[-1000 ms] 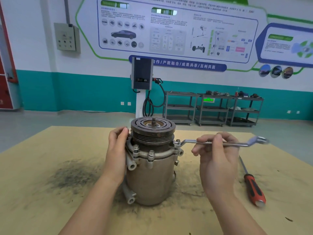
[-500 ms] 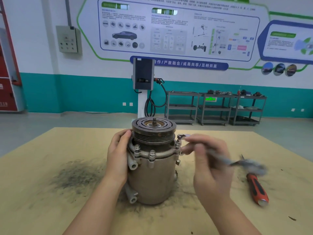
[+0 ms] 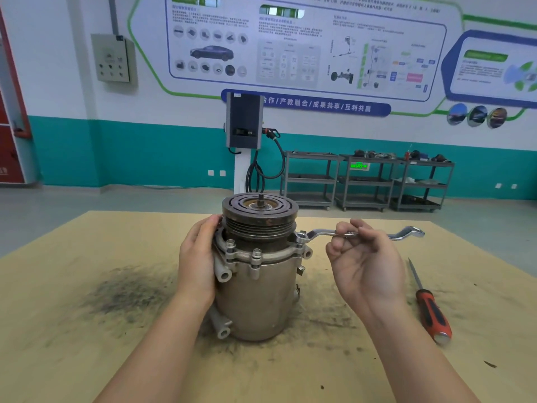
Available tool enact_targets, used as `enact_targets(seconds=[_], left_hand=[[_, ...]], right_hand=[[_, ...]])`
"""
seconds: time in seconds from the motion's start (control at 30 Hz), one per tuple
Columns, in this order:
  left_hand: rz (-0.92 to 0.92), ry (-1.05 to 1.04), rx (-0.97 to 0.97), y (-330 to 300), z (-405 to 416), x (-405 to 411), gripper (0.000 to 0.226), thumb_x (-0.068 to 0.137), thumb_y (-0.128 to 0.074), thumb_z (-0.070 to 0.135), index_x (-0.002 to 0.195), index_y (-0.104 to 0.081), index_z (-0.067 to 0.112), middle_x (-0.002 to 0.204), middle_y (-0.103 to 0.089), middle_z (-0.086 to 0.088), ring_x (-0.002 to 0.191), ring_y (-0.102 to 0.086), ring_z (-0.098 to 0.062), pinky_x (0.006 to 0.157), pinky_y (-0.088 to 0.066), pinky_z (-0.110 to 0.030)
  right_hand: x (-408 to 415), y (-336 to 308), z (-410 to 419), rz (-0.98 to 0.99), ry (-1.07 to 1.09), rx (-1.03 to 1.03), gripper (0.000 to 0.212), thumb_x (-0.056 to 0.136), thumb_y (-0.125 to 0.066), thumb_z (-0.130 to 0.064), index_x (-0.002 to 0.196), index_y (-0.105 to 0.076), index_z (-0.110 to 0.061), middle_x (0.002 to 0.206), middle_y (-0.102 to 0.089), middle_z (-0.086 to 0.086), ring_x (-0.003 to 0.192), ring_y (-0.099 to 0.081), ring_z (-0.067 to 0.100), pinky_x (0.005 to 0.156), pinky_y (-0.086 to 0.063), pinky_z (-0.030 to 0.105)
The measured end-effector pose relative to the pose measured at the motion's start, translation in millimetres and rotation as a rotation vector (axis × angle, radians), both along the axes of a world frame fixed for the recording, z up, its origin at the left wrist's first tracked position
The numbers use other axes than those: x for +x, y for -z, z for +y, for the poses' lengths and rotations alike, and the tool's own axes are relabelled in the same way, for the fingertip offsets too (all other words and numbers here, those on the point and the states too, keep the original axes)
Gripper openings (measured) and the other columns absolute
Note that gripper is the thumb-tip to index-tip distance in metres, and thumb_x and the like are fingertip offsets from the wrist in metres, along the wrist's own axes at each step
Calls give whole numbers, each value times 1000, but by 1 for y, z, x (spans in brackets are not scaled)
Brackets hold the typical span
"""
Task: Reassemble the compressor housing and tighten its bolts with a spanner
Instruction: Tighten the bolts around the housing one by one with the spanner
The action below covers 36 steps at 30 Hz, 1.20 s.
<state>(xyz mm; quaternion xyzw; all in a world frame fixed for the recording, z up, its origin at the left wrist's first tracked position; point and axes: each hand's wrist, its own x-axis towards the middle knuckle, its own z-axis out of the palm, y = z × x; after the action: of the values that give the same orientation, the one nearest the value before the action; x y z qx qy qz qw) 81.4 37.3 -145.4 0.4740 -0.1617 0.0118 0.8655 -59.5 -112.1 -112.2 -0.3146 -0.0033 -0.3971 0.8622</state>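
Observation:
The grey metal compressor (image 3: 257, 289) stands upright on the wooden table (image 3: 87, 330), its dark grooved pulley on top. Several bolts (image 3: 257, 253) sit in the flange below the pulley. My left hand (image 3: 199, 257) presses against the housing's left side, fingers up by the pulley. A silver ring spanner (image 3: 319, 233) lies level to the right, its ring end on the bolt at the flange's right edge. My right hand (image 3: 363, 260) holds the spanner's shaft with curled fingertips, palm turned towards me.
A red-handled screwdriver (image 3: 433, 312) lies on the table to the right of my right hand. Dark grime stains the table left of the compressor. Beyond the table stand a charging post (image 3: 245, 123) and grey shelf carts (image 3: 366, 181).
The spanner swung toward me half a second ago and now points right and level again, ring end on the right bolt. My left hand stayed on the housing.

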Motion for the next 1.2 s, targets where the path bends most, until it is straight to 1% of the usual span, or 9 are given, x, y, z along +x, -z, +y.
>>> enact_targets(seconds=[0.17,0.33,0.47,0.57,0.73,0.87,1.0,1.13,1.2], left_hand=[[-4,2,6,0,0,0,24,100,-53,22,91,-73,15,95,-74,-7,96,-67,-21,88,-50,-39],[-11,10,-3,-1,0,0,26,100,-53,22,85,-74,18,91,-75,-4,91,-68,-17,82,-50,-35],[-9,18,-16,0,-1,0,24,99,-55,23,86,-75,18,94,-74,-7,94,-67,-21,87,-50,-39],[-9,22,-12,0,-1,1,23,99,-55,23,89,-75,16,98,-73,-9,98,-67,-23,92,-50,-44],[-10,17,0,0,0,0,24,99,-55,23,88,-75,17,97,-74,-8,98,-67,-23,91,-51,-42],[-11,-4,11,0,0,0,26,99,-55,23,83,-76,21,91,-75,-3,92,-68,-17,82,-51,-35],[-4,6,-5,0,0,0,22,99,-55,22,87,-74,17,92,-74,-4,93,-67,-19,87,-50,-39],[-1,9,-14,0,-1,0,22,99,-55,21,88,-74,17,93,-74,-5,95,-66,-20,90,-50,-41],[0,1,-21,0,-1,0,24,99,-55,20,84,-75,19,91,-74,-4,92,-67,-19,87,-50,-39]], right_hand=[[-2,-1,2,-6,91,-132,21,97,-29,0,93,-48,-7,62,-61,8,46,-51,19,47,-44,22],[-10,-6,6,-17,208,-519,18,104,-30,-4,96,-45,-10,68,-66,5,52,-59,20,53,-48,25],[-13,-5,15,-47,373,-798,8,98,-36,-15,97,-45,-14,76,-69,3,59,-63,20,60,-51,27],[-11,-4,14,-28,368,-689,11,101,-36,-12,95,-45,-12,73,-69,3,56,-63,20,57,-51,27],[-1,-1,1,32,124,-182,21,100,-30,0,91,-47,-8,60,-63,6,46,-56,19,48,-47,23],[2,7,6,-26,160,-85,23,97,-30,0,88,-49,-8,58,-60,7,44,-52,20,47,-44,22],[-3,18,19,-149,400,-331,18,90,-34,-3,84,-49,-10,58,-62,9,43,-52,23,48,-44,24],[-3,30,39,-155,693,-818,23,88,-46,-13,89,-59,-32,77,-65,-5,55,-58,18,56,-48,26],[-2,32,45,-122,815,-1065,20,89,-52,-14,93,-63,-29,85,-62,-10,69,-62,12,63,-51,26]])
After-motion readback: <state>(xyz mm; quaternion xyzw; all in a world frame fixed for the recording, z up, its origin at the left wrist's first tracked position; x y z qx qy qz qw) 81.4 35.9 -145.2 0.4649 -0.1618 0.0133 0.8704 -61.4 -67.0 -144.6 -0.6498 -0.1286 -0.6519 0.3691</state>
